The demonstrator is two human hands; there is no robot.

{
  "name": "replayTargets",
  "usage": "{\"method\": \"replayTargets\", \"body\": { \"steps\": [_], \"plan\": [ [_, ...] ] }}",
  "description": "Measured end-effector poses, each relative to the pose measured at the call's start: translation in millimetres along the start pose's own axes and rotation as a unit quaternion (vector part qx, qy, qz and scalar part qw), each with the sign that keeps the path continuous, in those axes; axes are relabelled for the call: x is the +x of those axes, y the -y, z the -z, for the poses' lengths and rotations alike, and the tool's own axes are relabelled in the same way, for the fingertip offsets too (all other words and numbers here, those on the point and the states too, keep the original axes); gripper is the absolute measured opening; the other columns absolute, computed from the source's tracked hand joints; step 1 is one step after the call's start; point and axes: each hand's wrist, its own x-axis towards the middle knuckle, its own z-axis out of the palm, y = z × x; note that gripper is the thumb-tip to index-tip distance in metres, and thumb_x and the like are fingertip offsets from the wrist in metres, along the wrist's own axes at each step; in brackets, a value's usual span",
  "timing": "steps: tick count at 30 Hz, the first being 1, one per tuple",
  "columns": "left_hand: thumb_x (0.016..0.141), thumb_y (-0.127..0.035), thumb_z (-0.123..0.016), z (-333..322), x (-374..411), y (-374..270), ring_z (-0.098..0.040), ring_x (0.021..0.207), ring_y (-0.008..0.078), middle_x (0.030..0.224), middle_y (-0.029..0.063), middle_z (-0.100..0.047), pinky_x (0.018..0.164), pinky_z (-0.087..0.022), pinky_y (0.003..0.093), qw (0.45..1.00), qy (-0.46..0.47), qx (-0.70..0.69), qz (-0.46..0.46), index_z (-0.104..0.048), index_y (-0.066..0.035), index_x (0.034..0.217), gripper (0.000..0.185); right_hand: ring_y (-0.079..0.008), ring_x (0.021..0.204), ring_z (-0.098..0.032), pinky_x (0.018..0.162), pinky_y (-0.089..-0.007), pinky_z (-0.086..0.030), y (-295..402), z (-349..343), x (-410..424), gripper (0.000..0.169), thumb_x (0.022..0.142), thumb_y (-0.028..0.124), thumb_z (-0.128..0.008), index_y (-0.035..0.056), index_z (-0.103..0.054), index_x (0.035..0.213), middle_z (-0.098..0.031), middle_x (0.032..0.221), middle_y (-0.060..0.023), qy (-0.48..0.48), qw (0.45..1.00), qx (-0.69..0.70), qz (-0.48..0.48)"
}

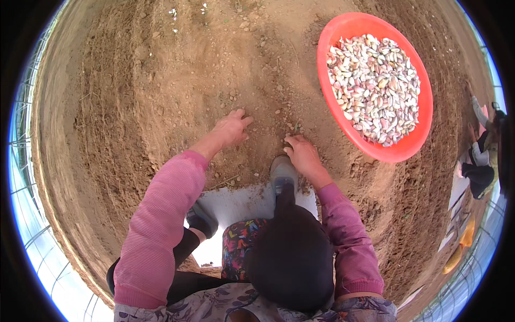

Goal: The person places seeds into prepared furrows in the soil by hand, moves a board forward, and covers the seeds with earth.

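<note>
Over the brown soil (pixel 201 92) my left hand (pixel 233 126) reaches forward, its fingers apart and close to the ground, with nothing visible in them. My right hand (pixel 302 156) is low beside the toe of my right boot (pixel 283 173). A gap shows between its thumb and forefinger; its palm is hidden. Small clods lie just past its fingertips. To the right of both hands, a red plastic basin (pixel 420 141) rests on the soil and holds many loose garlic cloves (pixel 374 88), whitish with pink tinges.
Under my feet lies a white sheet or board (pixel 237 205), partly soil-covered. A colourful patterned cloth item (pixel 241 245) is beside my raised knee (pixel 289 257). Far right, another person (pixel 483 153) crouches near orange-yellow items (pixel 466 233). Ridged soil and framed translucent film (pixel 24 193) border the view.
</note>
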Motion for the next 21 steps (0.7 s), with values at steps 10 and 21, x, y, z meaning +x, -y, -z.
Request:
{"method": "replayTargets", "body": {
  "steps": [10,21],
  "plan": [
    [0.082,-0.005,-0.070,22,-179,71,-0.038,0.138,0.0361,0.158,0.0186,-0.023,0.112,-0.038,0.0406,0.982,0.076,-0.172,0.024,-0.048,-0.009,0.139,0.062,-0.0369,0.100,-0.062,0.085,-0.0443,-0.051,-55,-29,-329,0.031,0.089,0.018,-0.062,0.0100,-0.061,0.119,-0.064,0.108,-0.0160,0.023,0.977,0.105,-0.185],
    [0.087,-0.016,-0.060,92,-290,207,-0.061,0.112,0.0303,0.128,0.0191,-0.060,0.091,-0.050,0.0387,0.954,-0.005,0.004,0.298,-0.054,-0.005,0.135,0.049,-0.0433,0.107,-0.062,0.090,-0.0505,-0.050,-85,-146,-505,0.062,0.089,0.043,-0.059,0.0165,-0.044,0.143,-0.065,0.114,-0.0269,0.348,0.831,0.062,-0.430]
  ]
}}
